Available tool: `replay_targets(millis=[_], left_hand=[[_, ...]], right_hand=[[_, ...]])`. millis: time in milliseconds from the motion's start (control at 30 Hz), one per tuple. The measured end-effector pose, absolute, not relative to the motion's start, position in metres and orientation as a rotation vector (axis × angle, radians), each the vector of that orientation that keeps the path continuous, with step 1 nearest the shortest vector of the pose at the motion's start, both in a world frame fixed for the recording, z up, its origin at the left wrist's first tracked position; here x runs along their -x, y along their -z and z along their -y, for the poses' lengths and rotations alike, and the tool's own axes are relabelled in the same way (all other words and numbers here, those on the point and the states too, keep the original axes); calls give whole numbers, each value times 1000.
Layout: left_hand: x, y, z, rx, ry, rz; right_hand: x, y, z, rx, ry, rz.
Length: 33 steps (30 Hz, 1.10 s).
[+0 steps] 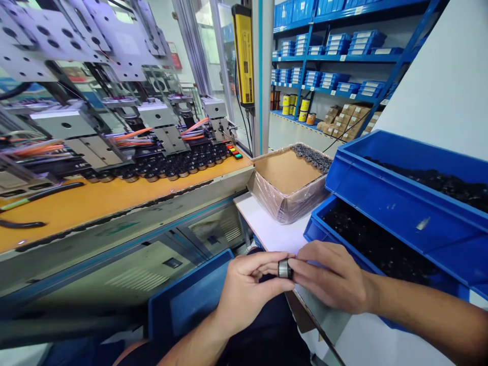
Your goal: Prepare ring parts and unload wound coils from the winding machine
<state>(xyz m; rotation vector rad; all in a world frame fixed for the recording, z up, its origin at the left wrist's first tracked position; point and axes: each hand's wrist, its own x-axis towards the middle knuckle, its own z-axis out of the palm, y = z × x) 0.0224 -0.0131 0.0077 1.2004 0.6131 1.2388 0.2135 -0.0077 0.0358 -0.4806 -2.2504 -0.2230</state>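
A small metal ring with a black edge [284, 269] is held between my two hands, above my lap. My left hand [249, 284] is closed, with its fingers and thumb around the ring from the left. From the other side, the fingertips of my right hand [330, 277] press together against the ring's black edge. Those fingers partly hide the ring's right side. Several similar dark round parts with metal sides [173, 173] stand in rows on the orange machine table [114, 201].
A plastic-wrapped cardboard box [285, 195] holds small parts along its far side. Stacked to the right are an upper blue bin [404, 203] and a lower blue bin [314, 229], both with black pieces. Pliers with black handles [57, 190] lie at left. A blue crate [190, 300] sits below.
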Motion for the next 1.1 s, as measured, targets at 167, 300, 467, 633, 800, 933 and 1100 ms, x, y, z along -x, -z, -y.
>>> replay_targets(millis=[167, 300, 467, 633, 800, 933, 1100], left_hand=[[-31, -5, 18, -1216, -1393, -603], [-19, -12, 12, -1776, -1555, -635], [-13, -13, 12, -1905, -1604, -660], [-29, 0, 15, -1329, -1452, -603], [-39, 9, 13, -865, -1175, -377], [-31, 14, 10, -1004, -1175, -401], [-16, 11, -1, -1680, -1476, -531]], right_hand=[[-214, -32, 9, 426, 313, 2234], [-210, -33, 13, 470, 160, 2205], [-207, -37, 17, 481, 22, 2216], [-207, -34, 13, 461, 142, 2228], [-208, -36, 10, 564, 64, 2184], [-211, -37, 11, 570, 9, 2182], [-210, -37, 13, 572, 27, 2186]])
